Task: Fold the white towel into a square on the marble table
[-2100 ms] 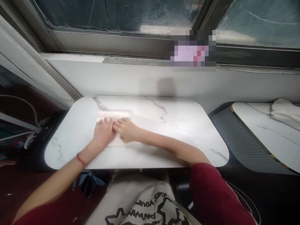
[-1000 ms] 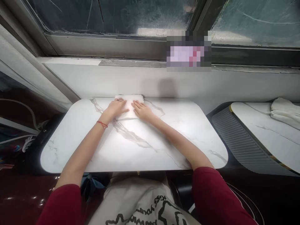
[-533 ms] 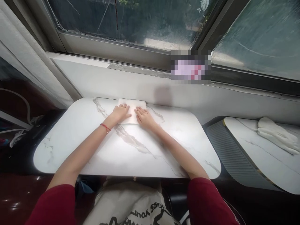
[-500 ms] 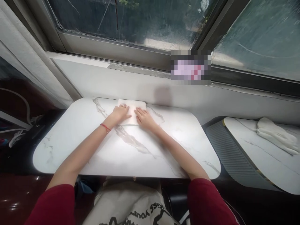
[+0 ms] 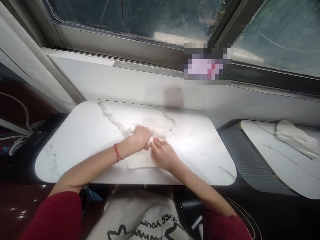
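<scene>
A white cloth (image 5: 142,160) lies on the white marbled tabletop (image 5: 82,140), with its far part lifted and bunched or folded over towards me. My left hand (image 5: 141,137) is closed on that raised part, its fingertips mostly hidden behind the hand. Close beside it, my right hand (image 5: 163,153) has its fingers bent and pinching the cloth. The near part of the cloth spreads flat below both hands. Motion blurs the cloth's far edge.
On the right stands a second marbled table (image 5: 265,140) with a crumpled white cloth (image 5: 297,138) on it. A white wall (image 5: 120,83) and a window frame (image 5: 120,41) rise behind the tabletop. A pale curtain (image 5: 22,56) hangs on the left.
Both hands lay flat on the cloth near the tabletop's far edge. Now they have come nearer to me with the cloth, fingers closed on it, and its far part is lifted.
</scene>
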A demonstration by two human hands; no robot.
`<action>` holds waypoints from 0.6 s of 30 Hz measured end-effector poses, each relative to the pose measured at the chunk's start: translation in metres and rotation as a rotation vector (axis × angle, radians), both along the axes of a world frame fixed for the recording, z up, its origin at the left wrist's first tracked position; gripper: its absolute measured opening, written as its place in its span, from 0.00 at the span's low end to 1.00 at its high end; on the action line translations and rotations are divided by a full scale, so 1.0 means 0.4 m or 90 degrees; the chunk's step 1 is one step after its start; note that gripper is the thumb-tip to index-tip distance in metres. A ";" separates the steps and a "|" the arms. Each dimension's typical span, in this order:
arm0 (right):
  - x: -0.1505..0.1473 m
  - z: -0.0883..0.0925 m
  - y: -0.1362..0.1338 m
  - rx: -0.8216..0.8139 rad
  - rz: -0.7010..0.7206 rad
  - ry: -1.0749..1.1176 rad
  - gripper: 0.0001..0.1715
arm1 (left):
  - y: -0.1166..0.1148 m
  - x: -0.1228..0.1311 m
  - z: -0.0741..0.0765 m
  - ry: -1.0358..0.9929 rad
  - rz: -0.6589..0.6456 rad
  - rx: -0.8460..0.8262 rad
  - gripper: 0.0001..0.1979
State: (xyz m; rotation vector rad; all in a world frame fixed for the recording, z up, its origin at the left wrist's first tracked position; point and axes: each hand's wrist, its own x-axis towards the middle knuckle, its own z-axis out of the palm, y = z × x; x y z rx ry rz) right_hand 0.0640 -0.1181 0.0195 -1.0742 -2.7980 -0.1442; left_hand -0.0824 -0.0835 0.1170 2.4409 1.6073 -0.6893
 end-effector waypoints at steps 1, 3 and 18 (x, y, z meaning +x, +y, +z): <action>0.016 0.004 -0.032 0.008 -0.012 0.000 0.12 | -0.017 0.011 0.002 -0.012 -0.030 -0.004 0.14; 0.049 0.012 -0.092 0.019 -0.044 -0.004 0.13 | -0.050 0.029 0.000 -0.042 -0.097 -0.010 0.14; 0.130 -0.082 -0.166 -0.059 -0.020 0.129 0.35 | -0.120 0.066 -0.143 -0.143 -0.184 0.137 0.23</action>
